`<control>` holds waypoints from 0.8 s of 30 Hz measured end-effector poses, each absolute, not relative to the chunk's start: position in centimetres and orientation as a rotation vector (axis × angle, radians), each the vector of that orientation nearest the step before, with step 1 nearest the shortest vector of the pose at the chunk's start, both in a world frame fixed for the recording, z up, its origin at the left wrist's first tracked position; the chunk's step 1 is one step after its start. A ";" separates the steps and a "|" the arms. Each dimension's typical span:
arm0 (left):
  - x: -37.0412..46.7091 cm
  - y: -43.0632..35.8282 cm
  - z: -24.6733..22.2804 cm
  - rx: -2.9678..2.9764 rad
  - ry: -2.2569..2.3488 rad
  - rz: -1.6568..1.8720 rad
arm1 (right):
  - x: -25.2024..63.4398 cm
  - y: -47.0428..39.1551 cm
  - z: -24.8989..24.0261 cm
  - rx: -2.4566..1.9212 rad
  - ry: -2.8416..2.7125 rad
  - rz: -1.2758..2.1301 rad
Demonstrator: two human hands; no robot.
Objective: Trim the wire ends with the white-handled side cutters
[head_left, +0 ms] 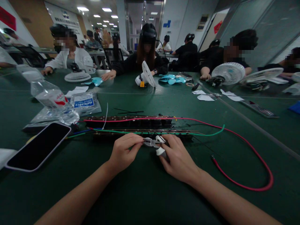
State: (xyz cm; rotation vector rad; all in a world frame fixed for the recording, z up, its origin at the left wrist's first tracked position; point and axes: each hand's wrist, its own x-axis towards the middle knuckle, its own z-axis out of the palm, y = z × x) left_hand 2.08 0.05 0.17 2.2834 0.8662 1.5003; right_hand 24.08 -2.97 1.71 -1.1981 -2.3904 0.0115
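Green worktop (145, 193) in a busy workroom, where other people sit along the far side with small white fans. Near centre, the left hand (123, 153) pinches the tip of a small white-handled cutter (155, 143), while the right hand (178, 159) closes around its handles. Both hands lie just near of two dark strips (131, 126) carrying a red wire (243, 187) and a green wire (206, 134). A phone (38, 147) rests at near left, with a plastic bottle (47, 93) beyond it. Judged step: a trim at the near strip; the next move calls for steady, fine placement of the cutter's tip.
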 end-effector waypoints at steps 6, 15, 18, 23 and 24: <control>1.9 0.1 0.1 2.374 0.840 1.400 | 24.1 -2.9 1.5 -1.194 -2.416 -0.061; 1.7 0.2 0.5 2.363 0.829 1.308 | 24.3 -2.8 1.4 -1.193 -2.440 -0.089; 1.7 0.2 0.6 2.338 0.820 1.302 | 24.3 -2.8 1.4 -1.194 -2.447 -0.096; 1.8 0.2 0.7 2.312 0.815 1.280 | 24.2 -2.8 1.3 -1.185 -2.448 -0.113; 1.8 0.2 0.7 2.306 0.814 1.281 | 24.2 -2.7 1.3 -1.184 -2.448 -0.110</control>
